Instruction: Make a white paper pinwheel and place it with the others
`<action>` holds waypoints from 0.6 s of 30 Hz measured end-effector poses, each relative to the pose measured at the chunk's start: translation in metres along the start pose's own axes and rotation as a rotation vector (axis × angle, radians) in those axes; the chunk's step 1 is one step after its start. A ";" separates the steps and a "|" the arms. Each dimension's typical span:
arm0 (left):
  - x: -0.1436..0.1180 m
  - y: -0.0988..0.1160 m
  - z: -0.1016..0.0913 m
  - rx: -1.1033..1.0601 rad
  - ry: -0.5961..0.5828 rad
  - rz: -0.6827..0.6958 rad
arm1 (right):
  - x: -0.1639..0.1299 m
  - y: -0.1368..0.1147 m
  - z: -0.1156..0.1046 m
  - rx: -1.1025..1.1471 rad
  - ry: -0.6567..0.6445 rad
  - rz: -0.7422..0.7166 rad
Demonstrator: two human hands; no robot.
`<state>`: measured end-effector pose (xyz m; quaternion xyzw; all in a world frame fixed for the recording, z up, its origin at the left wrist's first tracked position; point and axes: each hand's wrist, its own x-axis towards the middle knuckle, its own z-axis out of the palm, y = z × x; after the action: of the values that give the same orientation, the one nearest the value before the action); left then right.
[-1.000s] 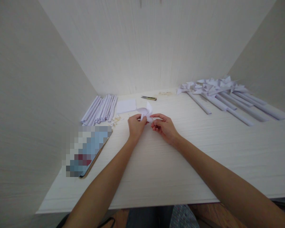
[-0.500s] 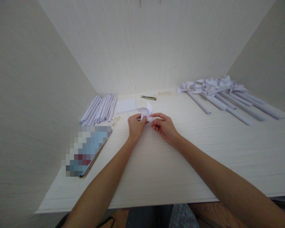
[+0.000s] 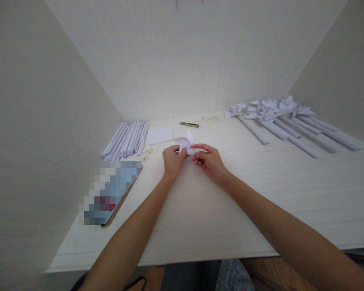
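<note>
A white paper pinwheel point(image 3: 185, 142) with curled blades is held over the middle of the table. My left hand point(image 3: 173, 161) grips it from the left, thumb pressed on the folded paper. From the right, my right hand point(image 3: 210, 161) has its fingers bent at the pinwheel's lower right blade. Its index fingertip touches the paper, while the thumb and other fingers pinch together just below. Whether something small sits in that pinch is too small to make out.
Rolled paper sticks point(image 3: 127, 139) lie in a bundle at left, beside paper sheets point(image 3: 160, 135) and small light scraps point(image 3: 147, 152). Thread snips point(image 3: 188, 124) lie behind my hands. Finished pinwheels point(image 3: 269, 111) on paper sticks are piled at right. A blurred phone-like device point(image 3: 118, 194) lies front left.
Both hands keep nearly the same pose on the pinwheel. The whole view has shifted very slightly.
</note>
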<state>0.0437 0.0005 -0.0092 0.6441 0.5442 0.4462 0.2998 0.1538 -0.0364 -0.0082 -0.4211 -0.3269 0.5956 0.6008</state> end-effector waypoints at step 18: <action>0.000 0.000 0.000 0.029 -0.004 0.004 | 0.002 0.000 0.001 0.015 0.036 0.032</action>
<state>0.0437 0.0008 -0.0089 0.6503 0.5488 0.4375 0.2906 0.1534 -0.0345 -0.0080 -0.4325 -0.3046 0.6000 0.6002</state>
